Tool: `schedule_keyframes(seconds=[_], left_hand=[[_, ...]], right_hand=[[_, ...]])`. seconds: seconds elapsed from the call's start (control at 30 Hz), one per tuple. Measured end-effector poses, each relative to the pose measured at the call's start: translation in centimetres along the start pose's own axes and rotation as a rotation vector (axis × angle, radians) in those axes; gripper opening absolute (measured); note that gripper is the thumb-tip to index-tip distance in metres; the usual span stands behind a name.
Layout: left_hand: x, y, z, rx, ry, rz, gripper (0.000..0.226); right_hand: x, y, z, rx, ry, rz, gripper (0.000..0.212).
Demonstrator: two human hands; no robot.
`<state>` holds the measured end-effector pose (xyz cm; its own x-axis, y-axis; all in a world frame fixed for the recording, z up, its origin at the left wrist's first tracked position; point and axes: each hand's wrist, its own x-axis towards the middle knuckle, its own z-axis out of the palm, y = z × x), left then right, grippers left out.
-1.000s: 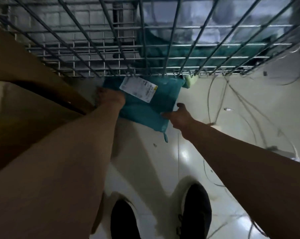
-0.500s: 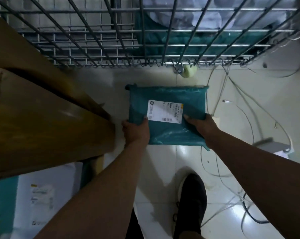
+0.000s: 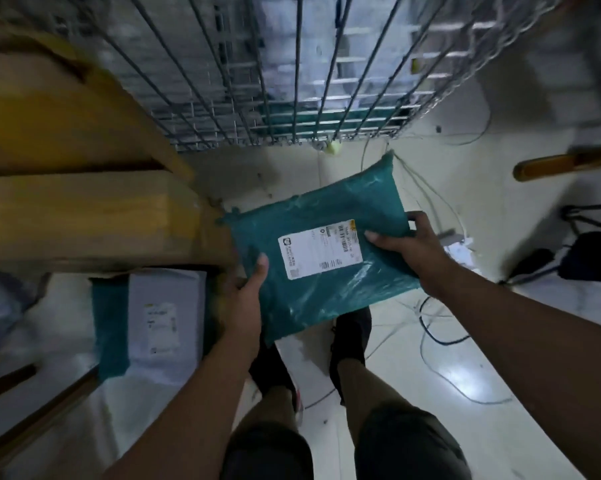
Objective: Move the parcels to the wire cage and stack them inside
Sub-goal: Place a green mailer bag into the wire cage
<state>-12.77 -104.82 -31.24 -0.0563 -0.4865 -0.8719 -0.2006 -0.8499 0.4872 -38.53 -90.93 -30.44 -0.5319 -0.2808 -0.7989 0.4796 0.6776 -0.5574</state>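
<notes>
Both my hands hold a flat teal plastic parcel [image 3: 330, 289] with a white shipping label, lifted above the floor in front of me and tilted. My left hand [image 3: 245, 299] grips its lower left edge, thumb on top. My right hand [image 3: 410, 247] grips its right edge beside the label. The wire cage [image 3: 275, 81] stands just ahead; through its bars I see teal and white parcels lying inside.
Big brown cardboard boxes [image 3: 77, 202] crowd the left. A white parcel [image 3: 164, 317] lies on a teal one [image 3: 110, 323] on the floor at lower left. Loose cables [image 3: 441, 327] trail over the glossy floor on the right. A dark stand [image 3: 590, 258] is at far right.
The parcel has come up from the floor by the cage's base and back toward me, now tilted in both hands. My view has risen, showing more of the floor and my legs.
</notes>
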Motion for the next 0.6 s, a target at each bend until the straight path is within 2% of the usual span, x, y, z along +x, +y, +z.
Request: schedule_keyframes(seconds=[0.1,0.27,0.47,0.6], left_hand=[[-7.5,4.1,-2.5,-0.05,-0.103,-0.008,0.091],[-18.5,13.0,-6.6,-0.1,-0.162,0.081,0.068],[-26.3,23.3,-11.0,0.047,-0.284,0.127,0.076],[-29.9,28.9,-12.9,0.156,-0.368,0.135,0.073]], right_hand=[[-7.5,-4.9,-0.4,-0.03,-0.025,-0.059,0.076],[-19.8,-12.8,0.3,-0.035,-0.026,-0.129,0.069],[-29.1,-20.5,1.7,0.02,-0.051,-0.153,0.08],[-33.4,-25.5,2.1,0.023,-0.099,-0.214,0.085]])
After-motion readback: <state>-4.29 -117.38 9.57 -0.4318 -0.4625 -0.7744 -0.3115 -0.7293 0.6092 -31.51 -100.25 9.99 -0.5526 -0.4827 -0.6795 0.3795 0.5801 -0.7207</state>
